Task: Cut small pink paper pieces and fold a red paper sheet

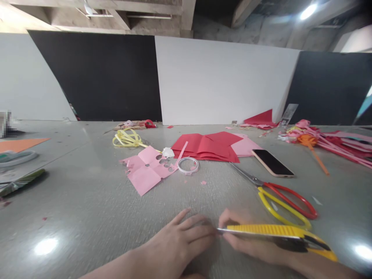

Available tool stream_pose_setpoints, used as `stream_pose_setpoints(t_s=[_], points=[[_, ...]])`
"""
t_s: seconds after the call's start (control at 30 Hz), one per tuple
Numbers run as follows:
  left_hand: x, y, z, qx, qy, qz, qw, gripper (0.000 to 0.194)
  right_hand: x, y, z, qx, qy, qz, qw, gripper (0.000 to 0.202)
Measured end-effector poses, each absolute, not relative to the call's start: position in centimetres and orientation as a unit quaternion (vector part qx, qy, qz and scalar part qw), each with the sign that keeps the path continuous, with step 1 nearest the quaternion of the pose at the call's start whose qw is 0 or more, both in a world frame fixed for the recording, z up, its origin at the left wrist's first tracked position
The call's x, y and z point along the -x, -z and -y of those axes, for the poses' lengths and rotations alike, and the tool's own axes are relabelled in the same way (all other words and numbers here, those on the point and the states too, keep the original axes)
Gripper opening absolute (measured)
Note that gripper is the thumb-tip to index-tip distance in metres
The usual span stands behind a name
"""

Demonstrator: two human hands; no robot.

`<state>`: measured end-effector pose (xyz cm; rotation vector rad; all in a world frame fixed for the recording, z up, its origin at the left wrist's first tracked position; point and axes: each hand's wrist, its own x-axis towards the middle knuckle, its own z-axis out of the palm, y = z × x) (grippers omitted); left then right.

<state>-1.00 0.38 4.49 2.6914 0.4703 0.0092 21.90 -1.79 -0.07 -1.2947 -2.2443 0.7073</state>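
My right hand (236, 242) is closed around a yellow utility knife (261, 229), blurred by motion. The knife lies nearly level, its thin blade pointing left toward my left fingertips. My left hand (186, 240) rests on the grey table with its fingers stretched out; whether anything lies under the fingertips is hidden. Just beyond the right hand lie scissors (257, 181) with one red and one yellow handle. Ahead are a pink paper sheet (148, 170) with cut holes, a roll of clear tape (188, 166) and folded red paper (205, 146).
A phone (273, 162) lies right of the red paper. Yellow ribbon (127, 138) is heaped behind the pink sheet. Pink and red strips (343, 145) with an orange paper flower (308, 141) lie far right. Orange paper (23, 145) is at left. White and black panels (226, 81) stand behind.
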Motion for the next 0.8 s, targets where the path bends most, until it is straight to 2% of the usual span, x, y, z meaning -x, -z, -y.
stream_pose_setpoints(t_s=[0.4, 0.8], points=[[1.1, -4.3, -0.3, -0.962, -0.034, -0.163, 0.218, 0.064, -21.8, 0.0, 2.0, 0.465, -0.246, 0.817, 0.235, 0.008], [0.9, -4.8, -0.1, -0.966, -0.003, -0.165, 0.199, 0.066, -21.0, -0.7, 2.5, 0.456, -0.236, 0.820, 0.255, 0.014]])
